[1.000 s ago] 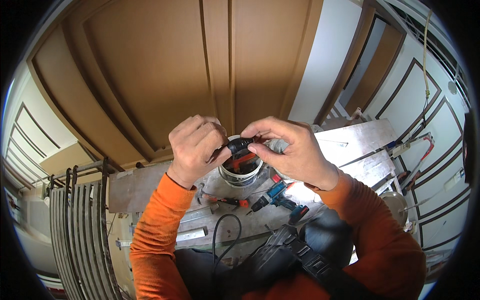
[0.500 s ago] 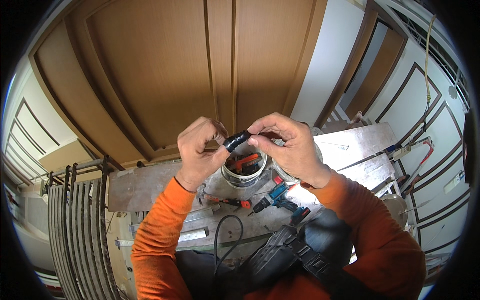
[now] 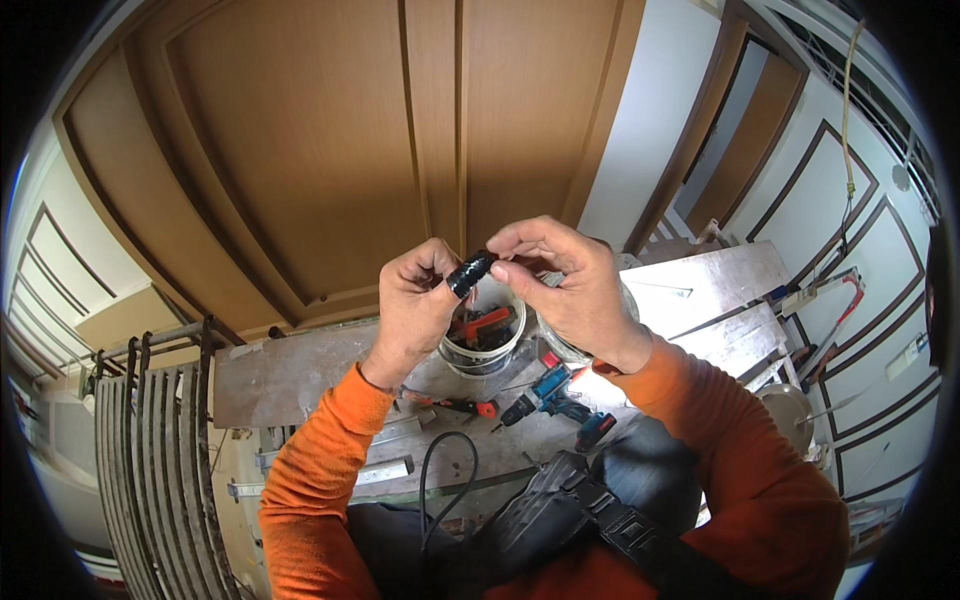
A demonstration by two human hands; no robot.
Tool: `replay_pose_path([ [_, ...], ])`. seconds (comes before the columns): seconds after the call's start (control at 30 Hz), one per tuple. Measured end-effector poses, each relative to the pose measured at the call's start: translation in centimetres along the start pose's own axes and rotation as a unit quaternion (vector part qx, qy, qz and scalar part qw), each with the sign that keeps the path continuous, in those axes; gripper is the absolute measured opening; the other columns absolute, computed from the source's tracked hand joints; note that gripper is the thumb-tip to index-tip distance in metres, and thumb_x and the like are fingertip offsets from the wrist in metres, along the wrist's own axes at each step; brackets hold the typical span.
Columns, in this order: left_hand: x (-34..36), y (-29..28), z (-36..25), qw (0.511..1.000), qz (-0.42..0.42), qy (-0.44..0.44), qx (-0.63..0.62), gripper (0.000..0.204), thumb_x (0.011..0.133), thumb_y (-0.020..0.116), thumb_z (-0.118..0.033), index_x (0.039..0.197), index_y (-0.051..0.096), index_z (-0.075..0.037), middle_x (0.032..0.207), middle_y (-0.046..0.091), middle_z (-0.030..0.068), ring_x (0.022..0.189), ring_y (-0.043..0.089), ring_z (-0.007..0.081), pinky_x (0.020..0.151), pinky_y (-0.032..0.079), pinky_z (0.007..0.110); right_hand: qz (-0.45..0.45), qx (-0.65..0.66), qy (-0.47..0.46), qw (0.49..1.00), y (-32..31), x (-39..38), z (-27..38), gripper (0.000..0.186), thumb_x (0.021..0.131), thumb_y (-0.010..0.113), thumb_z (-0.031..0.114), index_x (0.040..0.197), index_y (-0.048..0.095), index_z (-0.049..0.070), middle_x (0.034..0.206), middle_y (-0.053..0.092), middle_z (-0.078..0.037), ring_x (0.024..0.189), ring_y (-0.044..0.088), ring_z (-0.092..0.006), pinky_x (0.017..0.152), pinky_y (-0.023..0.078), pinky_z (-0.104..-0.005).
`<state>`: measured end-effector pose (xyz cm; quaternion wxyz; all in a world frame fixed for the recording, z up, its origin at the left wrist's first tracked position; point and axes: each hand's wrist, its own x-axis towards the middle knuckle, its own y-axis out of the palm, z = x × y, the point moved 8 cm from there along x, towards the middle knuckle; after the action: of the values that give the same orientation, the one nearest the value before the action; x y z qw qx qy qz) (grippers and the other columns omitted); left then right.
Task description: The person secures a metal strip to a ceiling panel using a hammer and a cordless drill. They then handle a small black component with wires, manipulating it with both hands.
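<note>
A glossy black roll of tape (image 3: 470, 272), seen nearly edge-on, is held up above the bucket. My left hand (image 3: 412, 300) is closed on it, with the thumb along its near side. At the roll's right end, the bent thumb and forefinger of my right hand (image 3: 575, 290) pinch at its edge; whether a loose strip lies between them is too small to see. Below, a white bucket (image 3: 485, 365) holds hand tools, among them an orange-red one (image 3: 487, 325). A blue and black cordless drill (image 3: 555, 403) lies on the boards under my right wrist.
Next to the drill lies a red and black hand tool (image 3: 455, 404). A silver metal profile (image 3: 385, 470) rests nearer me, beside a looped black cable (image 3: 475, 470). Wooden panelling (image 3: 300, 150) rises ahead; a slatted metal rack (image 3: 150, 470) stands left, and pale boards (image 3: 715, 285) extend right.
My left hand has shifted slightly right with the tape roll, which now sits more tilted. My right forefinger has lifted a little along its edge, and the hands are closer together.
</note>
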<state>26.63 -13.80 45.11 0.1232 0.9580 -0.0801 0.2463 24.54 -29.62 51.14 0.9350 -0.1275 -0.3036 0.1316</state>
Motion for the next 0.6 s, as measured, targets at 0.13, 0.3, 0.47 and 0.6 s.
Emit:
replay_pose_path([
  [0.13, -0.1, 0.9, 0.7, 0.994, 0.044, -0.06, -0.086, 0.025, 0.097, 0.064, -0.011, 0.074, 0.053, -0.007, 0.067, 0.059, 0.003, 0.062, 0.06, 0.0122, 0.056, 0.05, 0.026, 0.013, 0.031, 0.015, 0.999, 0.2, 0.0, -0.7, 0.022, 0.094, 0.072, 0.006, 0.114, 0.068, 0.0, 0.102, 0.073, -0.006, 0.094, 0.069, -0.01, 0.083, 0.055, -0.025],
  [0.3, -0.6, 1.7, 1.9, 0.975, 0.06, -0.153, -0.152, 0.025, 0.099, 0.061, -0.019, 0.077, 0.057, -0.008, 0.063, 0.058, 0.0037, 0.062, 0.061, 0.0157, 0.056, 0.052, 0.028, 0.029, 0.076, 0.025, 0.996, 0.2, 0.0, -1.3, 0.021, 0.096, 0.071, 0.008, 0.114, 0.067, -0.001, 0.103, 0.073, -0.006, 0.093, 0.068, -0.0098, 0.081, 0.055, -0.0248],
  [0.47, -0.9, 2.6, 2.3, 0.954, 0.095, -0.176, -0.222, 0.03, 0.101, 0.057, -0.022, 0.075, 0.056, -0.007, 0.064, 0.059, 0.0057, 0.063, 0.062, 0.0183, 0.06, 0.053, 0.029, 0.034, 0.087, 0.052, 0.994, 0.5, 0.1, -2.1, 0.02, 0.096, 0.07, 0.007, 0.114, 0.067, -0.001, 0.102, 0.073, -0.006, 0.091, 0.068, -0.0098, 0.08, 0.055, -0.0251],
  [0.6, -1.0, 2.8, 2.2, 0.951, 0.109, -0.154, -0.246, 0.031, 0.1, 0.055, -0.021, 0.072, 0.054, -0.008, 0.064, 0.058, 0.0058, 0.064, 0.062, 0.0198, 0.061, 0.053, 0.031, 0.016, 0.041, 0.037, 0.998, 0.3, 0.1, -2.0, 0.018, 0.094, 0.07, 0.006, 0.112, 0.069, 0.003, 0.1, 0.072, -0.006, 0.092, 0.07, -0.0126, 0.081, 0.055, -0.0278],
])
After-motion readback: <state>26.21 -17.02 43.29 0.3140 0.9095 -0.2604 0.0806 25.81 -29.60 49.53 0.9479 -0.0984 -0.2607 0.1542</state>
